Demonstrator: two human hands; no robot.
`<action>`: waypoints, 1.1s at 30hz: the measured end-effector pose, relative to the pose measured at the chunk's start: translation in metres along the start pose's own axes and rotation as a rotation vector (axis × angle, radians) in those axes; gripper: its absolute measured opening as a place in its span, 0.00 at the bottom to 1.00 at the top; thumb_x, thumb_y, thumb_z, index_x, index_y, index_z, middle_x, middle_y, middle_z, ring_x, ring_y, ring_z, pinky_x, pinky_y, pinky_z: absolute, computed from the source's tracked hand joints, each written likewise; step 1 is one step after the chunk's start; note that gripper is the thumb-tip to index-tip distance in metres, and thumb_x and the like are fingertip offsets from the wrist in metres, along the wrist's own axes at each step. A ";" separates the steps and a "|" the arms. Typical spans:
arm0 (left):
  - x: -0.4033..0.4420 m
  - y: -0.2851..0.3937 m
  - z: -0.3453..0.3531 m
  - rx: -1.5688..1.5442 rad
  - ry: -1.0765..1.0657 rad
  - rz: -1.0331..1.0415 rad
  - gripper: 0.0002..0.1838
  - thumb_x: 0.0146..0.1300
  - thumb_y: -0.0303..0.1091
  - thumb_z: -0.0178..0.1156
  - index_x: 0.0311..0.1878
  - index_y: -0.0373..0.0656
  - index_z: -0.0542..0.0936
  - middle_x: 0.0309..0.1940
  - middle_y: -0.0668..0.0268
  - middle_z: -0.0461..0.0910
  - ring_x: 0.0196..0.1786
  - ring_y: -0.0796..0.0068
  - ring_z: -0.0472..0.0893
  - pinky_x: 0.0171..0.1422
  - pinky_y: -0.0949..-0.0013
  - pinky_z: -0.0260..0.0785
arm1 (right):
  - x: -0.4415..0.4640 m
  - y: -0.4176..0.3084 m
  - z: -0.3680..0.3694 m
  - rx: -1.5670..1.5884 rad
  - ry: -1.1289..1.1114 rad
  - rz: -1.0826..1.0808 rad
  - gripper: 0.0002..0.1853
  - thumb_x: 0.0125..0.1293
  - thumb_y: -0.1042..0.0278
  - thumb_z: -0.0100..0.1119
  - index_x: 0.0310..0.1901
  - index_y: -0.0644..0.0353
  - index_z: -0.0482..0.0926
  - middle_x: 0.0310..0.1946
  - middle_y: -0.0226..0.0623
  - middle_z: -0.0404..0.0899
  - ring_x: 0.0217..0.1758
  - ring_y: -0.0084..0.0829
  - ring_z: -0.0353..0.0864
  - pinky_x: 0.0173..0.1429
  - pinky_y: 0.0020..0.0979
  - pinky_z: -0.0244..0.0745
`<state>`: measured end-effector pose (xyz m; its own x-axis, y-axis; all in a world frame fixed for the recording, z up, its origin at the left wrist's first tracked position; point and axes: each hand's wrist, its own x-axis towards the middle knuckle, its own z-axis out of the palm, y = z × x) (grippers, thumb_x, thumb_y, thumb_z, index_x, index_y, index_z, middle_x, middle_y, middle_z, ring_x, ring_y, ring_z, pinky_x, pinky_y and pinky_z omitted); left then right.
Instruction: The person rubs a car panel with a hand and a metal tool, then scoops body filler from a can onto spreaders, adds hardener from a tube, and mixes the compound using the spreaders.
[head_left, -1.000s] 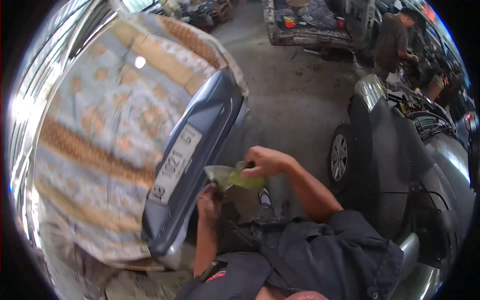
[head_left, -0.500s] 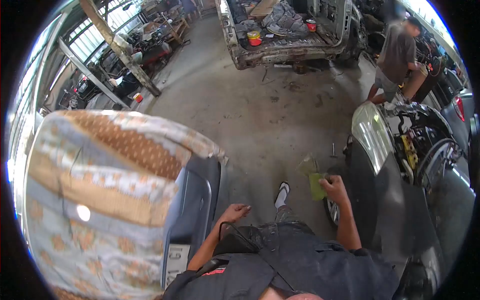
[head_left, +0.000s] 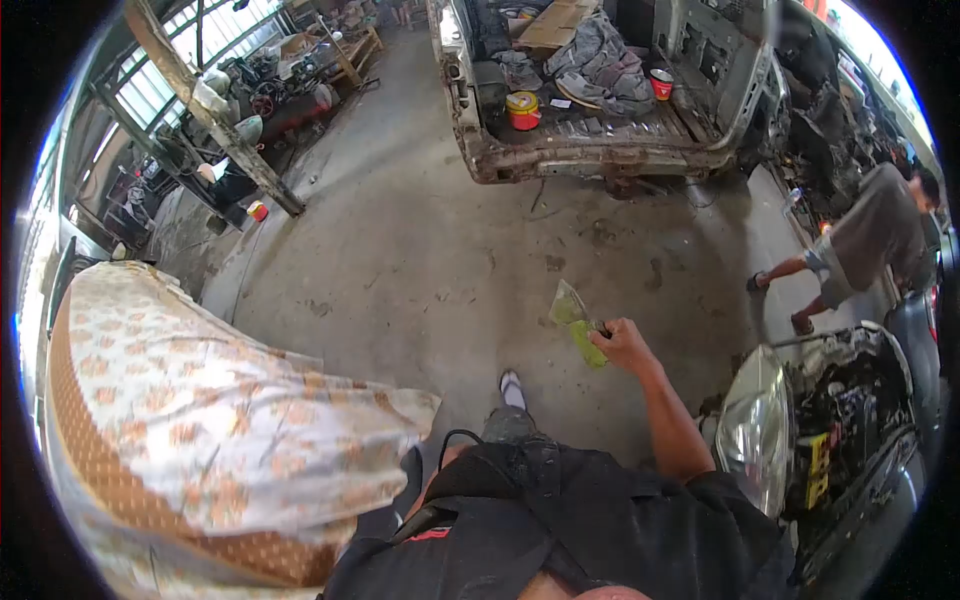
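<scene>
Near four o'clock from the view's middle, a green piece (head_left: 587,346) is gripped by the right hand (head_left: 625,345); a clear piece (head_left: 566,302) is seen touching it, at three. The left hand is hidden; its grip cannot be told.

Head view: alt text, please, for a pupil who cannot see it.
The right hand holds a thin yellow-green and translucent piece above a grey concrete floor. A white floral cloth lies left, a stripped metal vehicle shell ahead.
</scene>
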<state>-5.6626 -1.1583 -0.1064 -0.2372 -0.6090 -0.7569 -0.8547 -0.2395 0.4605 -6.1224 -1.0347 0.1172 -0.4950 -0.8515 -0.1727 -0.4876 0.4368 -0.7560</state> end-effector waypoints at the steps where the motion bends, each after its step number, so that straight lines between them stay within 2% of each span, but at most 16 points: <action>1: 0.024 0.014 -0.004 -0.004 0.005 -0.017 0.38 0.61 0.59 0.60 0.62 0.34 0.73 0.57 0.46 0.75 0.62 0.54 0.74 0.66 0.60 0.66 | 0.028 0.009 0.000 -0.028 -0.006 0.050 0.24 0.59 0.57 0.65 0.19 0.67 0.65 0.12 0.32 0.55 0.19 0.21 0.54 0.22 0.41 0.50; 3: 0.075 0.052 -0.010 0.016 0.009 -0.018 0.40 0.61 0.60 0.60 0.63 0.33 0.72 0.59 0.45 0.74 0.63 0.53 0.73 0.67 0.60 0.65 | 0.072 0.042 0.009 -0.050 -0.013 0.121 0.23 0.59 0.57 0.64 0.19 0.67 0.67 0.12 0.32 0.56 0.19 0.21 0.55 0.21 0.40 0.51; 5: 0.131 0.103 -0.021 0.063 0.020 0.020 0.41 0.60 0.61 0.60 0.64 0.32 0.71 0.60 0.44 0.72 0.64 0.51 0.72 0.68 0.59 0.64 | 0.117 0.093 0.017 0.005 0.019 0.146 0.24 0.61 0.56 0.63 0.22 0.71 0.70 0.13 0.40 0.61 0.18 0.28 0.59 0.23 0.42 0.59; 7: 0.178 0.164 -0.035 0.141 0.040 0.065 0.43 0.59 0.61 0.60 0.64 0.31 0.70 0.61 0.43 0.71 0.65 0.50 0.71 0.69 0.59 0.63 | 0.138 0.126 0.026 0.015 0.077 0.298 0.24 0.59 0.54 0.63 0.23 0.72 0.71 0.13 0.43 0.63 0.17 0.30 0.63 0.25 0.42 0.63; 11: 0.243 0.323 -0.075 0.239 0.075 0.268 0.46 0.58 0.63 0.61 0.66 0.29 0.68 0.64 0.41 0.69 0.68 0.47 0.69 0.71 0.58 0.61 | 0.175 0.147 0.008 -0.064 0.080 0.480 0.22 0.58 0.58 0.62 0.21 0.72 0.72 0.10 0.39 0.64 0.17 0.23 0.66 0.24 0.40 0.65; 13: 0.293 0.386 -0.096 0.107 -0.056 0.434 0.55 0.56 0.67 0.61 0.71 0.28 0.57 0.69 0.39 0.61 0.73 0.47 0.61 0.75 0.58 0.55 | 0.196 0.155 -0.003 -0.011 0.155 0.493 0.22 0.57 0.57 0.62 0.22 0.73 0.72 0.11 0.43 0.64 0.17 0.25 0.68 0.24 0.40 0.65; 15: 0.349 0.448 -0.098 0.020 -0.063 0.346 0.61 0.52 0.69 0.62 0.73 0.29 0.51 0.69 0.39 0.62 0.73 0.47 0.61 0.75 0.57 0.55 | 0.225 0.151 -0.014 -0.028 0.210 0.513 0.22 0.57 0.57 0.62 0.23 0.73 0.72 0.11 0.44 0.64 0.17 0.26 0.68 0.24 0.41 0.66; 16: 0.366 0.486 -0.103 0.046 -0.038 0.375 0.63 0.50 0.70 0.63 0.74 0.30 0.49 0.69 0.39 0.61 0.73 0.48 0.62 0.75 0.57 0.55 | 0.241 0.154 -0.020 -0.059 0.258 0.524 0.22 0.57 0.56 0.62 0.24 0.73 0.73 0.12 0.46 0.63 0.17 0.26 0.69 0.25 0.41 0.66; 17: 0.373 0.524 -0.109 0.071 -0.014 0.399 0.65 0.49 0.71 0.64 0.75 0.30 0.47 0.70 0.39 0.60 0.73 0.48 0.62 0.75 0.57 0.55 | 0.260 0.168 -0.018 -0.052 0.254 0.536 0.22 0.57 0.56 0.62 0.24 0.73 0.73 0.12 0.46 0.63 0.17 0.26 0.69 0.25 0.41 0.66; 19: 0.373 0.603 -0.122 0.047 -0.004 0.299 0.66 0.46 0.69 0.67 0.74 0.29 0.48 0.70 0.40 0.59 0.72 0.49 0.62 0.74 0.57 0.57 | 0.302 0.195 -0.014 -0.011 0.385 0.483 0.22 0.57 0.56 0.63 0.25 0.74 0.74 0.12 0.49 0.63 0.18 0.27 0.68 0.26 0.42 0.66; 22: 0.447 0.667 -0.108 -0.098 0.075 0.280 0.67 0.44 0.68 0.70 0.73 0.28 0.49 0.71 0.41 0.58 0.72 0.49 0.63 0.72 0.56 0.60 | 0.384 0.195 -0.041 -0.063 0.325 0.400 0.22 0.57 0.56 0.65 0.26 0.73 0.76 0.14 0.52 0.66 0.17 0.31 0.70 0.26 0.42 0.66; 25: 0.464 0.765 -0.115 -0.038 0.157 0.236 0.67 0.42 0.67 0.71 0.73 0.26 0.50 0.70 0.41 0.60 0.72 0.50 0.63 0.72 0.55 0.60 | 0.469 0.179 -0.075 0.033 0.252 0.357 0.21 0.57 0.56 0.66 0.26 0.72 0.76 0.16 0.55 0.69 0.17 0.39 0.71 0.26 0.42 0.66; 26: 0.472 0.794 -0.118 -0.027 0.172 0.250 0.68 0.41 0.68 0.71 0.72 0.26 0.51 0.70 0.42 0.61 0.72 0.50 0.63 0.73 0.56 0.59 | 0.498 0.176 -0.088 0.031 0.238 0.357 0.21 0.57 0.56 0.66 0.26 0.72 0.76 0.16 0.55 0.69 0.17 0.39 0.71 0.26 0.42 0.66; 28: 0.508 0.841 -0.119 -0.023 0.175 0.245 0.69 0.40 0.69 0.70 0.72 0.26 0.51 0.69 0.42 0.61 0.72 0.50 0.63 0.75 0.57 0.57 | 0.547 0.169 -0.113 -0.028 0.166 0.203 0.21 0.57 0.57 0.66 0.27 0.72 0.76 0.17 0.57 0.70 0.17 0.45 0.71 0.27 0.42 0.67; 31: 0.578 0.902 -0.116 -0.115 0.204 0.257 0.73 0.35 0.73 0.70 0.73 0.27 0.48 0.72 0.43 0.55 0.75 0.53 0.57 0.78 0.59 0.51 | 0.610 0.153 -0.150 -0.042 0.136 0.201 0.20 0.60 0.57 0.62 0.28 0.72 0.76 0.19 0.58 0.72 0.20 0.43 0.74 0.28 0.42 0.66; 33: 0.621 0.942 -0.118 -0.015 0.153 0.066 0.79 0.31 0.77 0.69 0.74 0.28 0.42 0.75 0.43 0.45 0.79 0.52 0.46 0.80 0.57 0.44 | 0.640 0.149 -0.169 -0.064 0.128 0.254 0.20 0.60 0.57 0.62 0.29 0.72 0.76 0.20 0.58 0.72 0.20 0.43 0.74 0.28 0.42 0.66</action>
<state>-6.5608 -1.8514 -0.0883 -0.2187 -0.7312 -0.6461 -0.8323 -0.2058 0.5147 -6.6339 -1.4658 0.0008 -0.6917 -0.6709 -0.2673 -0.3786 0.6520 -0.6569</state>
